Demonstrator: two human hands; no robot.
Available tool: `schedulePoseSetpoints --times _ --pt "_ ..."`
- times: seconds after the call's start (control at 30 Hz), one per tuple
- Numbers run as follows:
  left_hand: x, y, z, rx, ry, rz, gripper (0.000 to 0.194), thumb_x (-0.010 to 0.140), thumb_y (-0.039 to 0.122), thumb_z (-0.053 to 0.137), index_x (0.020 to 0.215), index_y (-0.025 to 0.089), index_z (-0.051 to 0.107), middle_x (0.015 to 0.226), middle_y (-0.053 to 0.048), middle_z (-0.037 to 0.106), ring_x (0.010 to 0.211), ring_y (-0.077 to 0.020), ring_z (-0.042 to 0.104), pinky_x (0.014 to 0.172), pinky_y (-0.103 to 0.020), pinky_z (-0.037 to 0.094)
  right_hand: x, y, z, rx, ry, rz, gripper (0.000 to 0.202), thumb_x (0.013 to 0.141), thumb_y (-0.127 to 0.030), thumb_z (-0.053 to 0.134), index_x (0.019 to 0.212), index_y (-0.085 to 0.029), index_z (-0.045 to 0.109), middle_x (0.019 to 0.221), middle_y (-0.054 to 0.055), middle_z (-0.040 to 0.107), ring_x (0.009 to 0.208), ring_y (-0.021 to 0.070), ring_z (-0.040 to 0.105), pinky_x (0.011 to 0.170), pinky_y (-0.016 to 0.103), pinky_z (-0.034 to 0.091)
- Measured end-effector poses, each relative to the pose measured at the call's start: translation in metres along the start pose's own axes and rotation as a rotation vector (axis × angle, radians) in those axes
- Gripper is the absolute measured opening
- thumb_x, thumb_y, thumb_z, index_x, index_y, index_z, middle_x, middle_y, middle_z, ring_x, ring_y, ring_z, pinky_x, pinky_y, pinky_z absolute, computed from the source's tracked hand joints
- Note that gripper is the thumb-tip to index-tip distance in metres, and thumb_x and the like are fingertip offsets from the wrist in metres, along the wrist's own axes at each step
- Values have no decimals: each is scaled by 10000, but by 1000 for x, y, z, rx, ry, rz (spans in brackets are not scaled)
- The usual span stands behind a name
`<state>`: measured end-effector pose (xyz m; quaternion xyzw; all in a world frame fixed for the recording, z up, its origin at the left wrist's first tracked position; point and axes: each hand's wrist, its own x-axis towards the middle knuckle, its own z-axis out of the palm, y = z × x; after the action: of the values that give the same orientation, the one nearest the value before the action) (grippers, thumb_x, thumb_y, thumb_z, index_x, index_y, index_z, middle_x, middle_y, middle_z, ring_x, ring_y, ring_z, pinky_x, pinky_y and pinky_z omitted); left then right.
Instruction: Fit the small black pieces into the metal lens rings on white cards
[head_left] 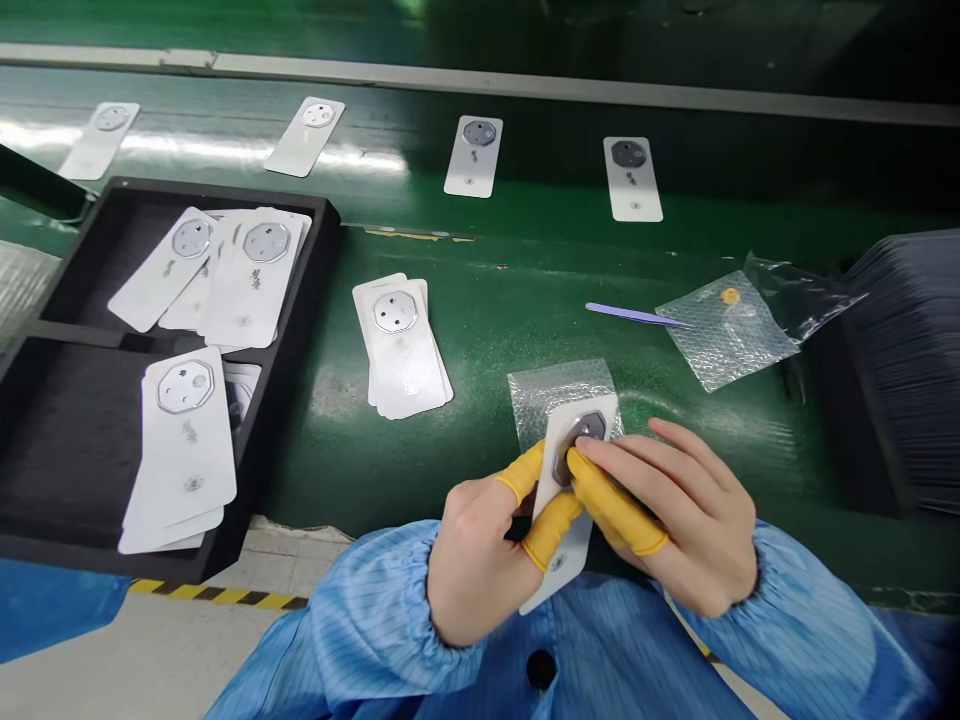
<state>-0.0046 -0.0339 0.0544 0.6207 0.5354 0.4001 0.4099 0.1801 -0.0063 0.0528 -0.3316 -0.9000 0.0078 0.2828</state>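
My left hand [487,550], with yellow finger cots on its thumb and a finger, grips a white rectangular panel [574,555] by its long side. The panel is tilted and bears a grey octagonal plate [589,428] near its top. Over that plate the fingertips of my right hand [667,500], also in yellow cots, are pinched together. Whatever lies between them is hidden. Just behind the panel is a bubble-wrap sheet [532,385] on the green bench. To the left, a small stack of similar panels [409,365] lies face up.
A black divided tray [60,440] at left holds several panels [184,440]. Panels such as this one [474,160] lie spaced along the back strip. Purple tweezers [626,313] touch a bubble-wrap pouch [727,340] with an orange spot. Dark stacked sheets [911,360] stand at right.
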Motion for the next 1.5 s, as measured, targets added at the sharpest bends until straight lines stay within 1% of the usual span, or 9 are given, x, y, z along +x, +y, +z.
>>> schedulePoseSetpoints --times 0.17,0.37,0.5,0.73,0.87,1.0,1.1,1.23,1.5 --pt "3 0 2 -106 -27 22 319 794 150 660 1099 56 654 774 -71 731 624 -141 684 607 -195 575 -2 2 6 -1 30 -46 173 886 -185 496 970 -123 633 1158 162 633 1189 296 552 983 528 475" --pt "1 0 3 -3 -24 55 79 792 157 630 794 82 655 622 -52 654 512 -131 596 488 -218 512 -3 1 8 -9 14 -39 220 885 -170 472 1036 -112 621 1229 186 597 1232 300 522 1010 528 448" --pt "-1 -2 1 112 3 70 162 759 185 650 617 139 586 488 3 557 403 -107 505 389 -212 422 0 -10 6 -105 -57 5 335 856 -89 437 1149 -48 596 1295 219 558 1218 338 523 987 520 452" --pt "2 -1 -3 8 -148 -17 46 774 148 639 751 115 660 565 -21 639 467 -128 606 465 -194 504 1 -22 -4 -190 -214 4 399 844 -38 393 1199 9 567 1354 246 503 1198 380 529 971 535 442" --pt "6 -5 -1 -316 -194 -131 116 790 110 630 900 121 664 729 -52 720 650 -162 697 606 -206 567 -3 -10 5 125 -136 84 437 851 -85 469 1283 -47 518 1386 228 469 1242 343 501 977 505 485" --pt "10 -12 1 -774 -185 -324 354 849 166 617 1197 158 551 933 -91 750 767 -188 727 690 -271 598 -4 -2 21 589 231 545 530 865 -126 547 1369 -261 453 1433 83 452 1271 273 497 1044 501 460" --pt "16 -15 0 -812 -112 -313 306 831 191 660 1128 154 597 930 -95 755 754 -179 726 662 -235 591 1 -4 30 913 246 803 535 883 -162 569 1375 -320 432 1293 44 605 1125 227 626 916 418 576" --pt "26 -17 -3 -738 -69 -295 198 842 271 656 975 130 697 826 -85 764 698 -164 719 598 -190 572 10 -9 32 1079 232 906 453 868 -211 621 1302 -300 524 1025 24 736 837 186 727 667 293 644" --pt "34 -12 -9 -540 27 -310 274 756 354 718 653 100 731 557 -63 710 424 -138 611 366 -191 473 3 -12 29 1012 196 795 501 863 -187 625 1330 -322 498 977 6 747 762 171 732 651 283 648"
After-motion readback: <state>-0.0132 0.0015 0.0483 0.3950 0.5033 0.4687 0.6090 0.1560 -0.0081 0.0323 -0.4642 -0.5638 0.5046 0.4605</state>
